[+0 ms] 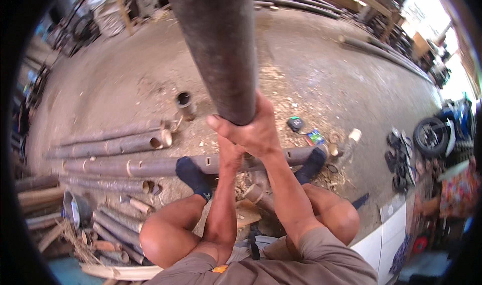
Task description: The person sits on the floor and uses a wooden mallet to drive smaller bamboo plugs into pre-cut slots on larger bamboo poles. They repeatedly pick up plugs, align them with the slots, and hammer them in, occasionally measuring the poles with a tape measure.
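Observation:
Both my hands are closed, one above the other, around the lower end of a thick dark brown pole. It rises close to the camera, and its upper end runs out of the picture. My right hand wraps it just under the wide part; my left hand grips below, its fingers mostly hidden. Beneath them a long brown bamboo pole with small rectangular slots lies across the floor. My feet in dark socks rest against it on either side. A short bamboo piece lies between my legs.
More bamboo poles lie at the left, near an upright bamboo tube. Cut lengths and a bucket crowd the lower left. Wood shavings, a dark round object and a colourful packet lie ahead. Sandals and a motorbike wheel stand right.

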`<state>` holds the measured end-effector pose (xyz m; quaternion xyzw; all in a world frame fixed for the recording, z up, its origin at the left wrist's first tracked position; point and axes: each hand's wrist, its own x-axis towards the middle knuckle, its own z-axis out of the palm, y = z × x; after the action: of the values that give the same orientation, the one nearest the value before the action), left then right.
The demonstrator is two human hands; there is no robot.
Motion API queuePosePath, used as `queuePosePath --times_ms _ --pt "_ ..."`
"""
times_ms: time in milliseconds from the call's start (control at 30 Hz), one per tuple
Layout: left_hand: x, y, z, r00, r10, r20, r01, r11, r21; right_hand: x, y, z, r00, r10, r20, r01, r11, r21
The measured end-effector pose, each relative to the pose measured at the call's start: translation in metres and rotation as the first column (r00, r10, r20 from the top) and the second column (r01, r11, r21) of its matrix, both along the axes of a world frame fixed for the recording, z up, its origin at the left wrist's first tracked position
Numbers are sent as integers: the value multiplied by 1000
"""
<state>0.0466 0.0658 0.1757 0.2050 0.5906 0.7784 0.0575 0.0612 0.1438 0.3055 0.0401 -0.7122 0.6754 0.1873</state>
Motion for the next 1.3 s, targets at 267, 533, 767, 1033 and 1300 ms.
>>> queuePosePath --times_ms 267,533,767,1033,1300 --pt "12 21 22 997 81 18 -80 995 -59 28 48 -14 993 38 -111 -61 975 -214" --pt "10 17 21 996 86 21 -84 993 -83 24 39 2 993 -8 -120 -9 991 -135" --pt "-16 -8 13 986 107 131 -118 990 81 -1 4 21 998 64 -21 -63 996 65" --pt "17 24 28 993 114 -13 -115 971 -209 33 55 14 992 43 -120 -69 971 -227" --pt "11 -10 72 973 218 -71 -222 973 -60 7 25 58 944 145 -296 -192 972 -136"
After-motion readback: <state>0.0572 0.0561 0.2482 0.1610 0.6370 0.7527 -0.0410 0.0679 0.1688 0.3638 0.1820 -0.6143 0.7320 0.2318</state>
